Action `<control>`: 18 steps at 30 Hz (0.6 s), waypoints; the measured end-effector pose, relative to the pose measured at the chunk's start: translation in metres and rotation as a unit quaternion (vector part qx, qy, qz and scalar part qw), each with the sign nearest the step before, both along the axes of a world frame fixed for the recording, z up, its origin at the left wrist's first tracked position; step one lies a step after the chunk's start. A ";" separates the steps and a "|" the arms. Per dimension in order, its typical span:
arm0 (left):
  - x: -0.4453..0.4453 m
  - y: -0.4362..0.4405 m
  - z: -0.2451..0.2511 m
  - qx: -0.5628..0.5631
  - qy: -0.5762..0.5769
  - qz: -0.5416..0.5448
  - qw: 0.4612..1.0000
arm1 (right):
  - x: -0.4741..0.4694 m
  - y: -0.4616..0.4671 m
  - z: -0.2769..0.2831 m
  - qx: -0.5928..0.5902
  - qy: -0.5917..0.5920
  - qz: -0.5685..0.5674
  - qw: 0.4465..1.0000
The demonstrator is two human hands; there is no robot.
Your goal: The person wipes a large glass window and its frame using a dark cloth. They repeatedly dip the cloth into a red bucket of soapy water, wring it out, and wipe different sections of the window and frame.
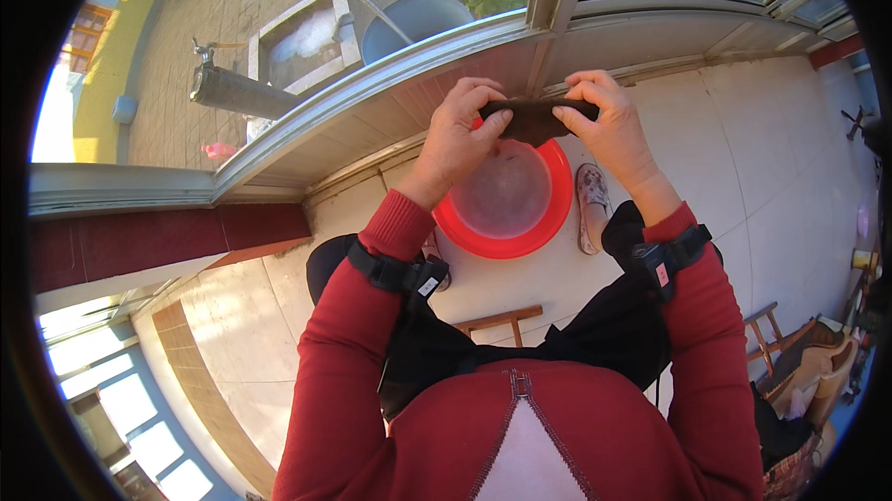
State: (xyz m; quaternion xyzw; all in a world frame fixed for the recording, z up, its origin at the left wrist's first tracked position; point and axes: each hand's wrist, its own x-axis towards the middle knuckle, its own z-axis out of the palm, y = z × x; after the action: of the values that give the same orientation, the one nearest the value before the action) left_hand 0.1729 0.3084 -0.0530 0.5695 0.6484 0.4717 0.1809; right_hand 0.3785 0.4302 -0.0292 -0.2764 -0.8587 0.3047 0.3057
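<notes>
My left hand (465,131) and my right hand (608,121) pinch opposite ends of a dark brown piece of cloth (535,121), which is stretched between them with a loose fold hanging down. The cloth is held up in front of me, over the far side of a red plastic basin (557,205). Cloudy water (502,191) fills the bottom of the basin, which stands on the floor between my feet. Part of the basin's far rim is hidden behind the cloth and my left hand.
A metal-framed window (390,58) and a low panelled wall stand just beyond the basin. My patterned shoe (590,205) is right of the basin. A wooden stool frame (502,320) shows beneath me. Brown boots (833,368) lie at the right among other items.
</notes>
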 end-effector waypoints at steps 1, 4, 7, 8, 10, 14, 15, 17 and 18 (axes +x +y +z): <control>-0.004 -0.001 0.003 -0.088 -0.175 -0.038 0.980 | 0.003 0.002 0.004 -0.149 0.016 -0.011 0.989; -0.004 0.000 0.005 -0.089 -0.482 -0.070 0.869 | 0.009 0.007 0.011 -0.413 0.106 0.010 0.905; 0.010 -0.006 0.000 -0.100 -0.638 -0.093 0.757 | 0.006 -0.002 0.002 -0.630 0.194 0.060 0.750; 0.017 -0.012 -0.003 -0.124 -0.643 -0.079 0.752 | 0.005 -0.013 -0.005 -0.652 0.142 0.042 0.744; 0.016 -0.019 -0.007 -0.224 -0.709 -0.085 0.664 | 0.006 -0.021 -0.012 -0.608 0.072 0.024 0.791; 0.010 -0.017 -0.008 -0.202 -0.626 -0.156 0.737 | 0.002 -0.020 -0.010 -0.615 0.135 0.024 0.777; 0.009 -0.015 -0.006 -0.183 -0.636 -0.161 0.732 | 0.000 -0.016 -0.006 -0.592 0.127 0.016 0.795; 0.010 -0.013 -0.003 -0.149 -0.669 -0.176 0.706 | -0.002 -0.014 0.003 -0.557 0.115 -0.003 0.822; 0.011 -0.013 -0.002 -0.148 -0.645 -0.156 0.734 | 0.000 -0.012 0.009 -0.549 0.145 0.017 0.823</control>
State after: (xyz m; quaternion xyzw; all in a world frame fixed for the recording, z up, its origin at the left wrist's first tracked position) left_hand 0.1843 0.2956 -0.0552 0.1880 0.3403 0.5893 0.7083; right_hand 0.3787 0.4179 -0.0202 -0.3361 -0.5001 0.7673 0.2195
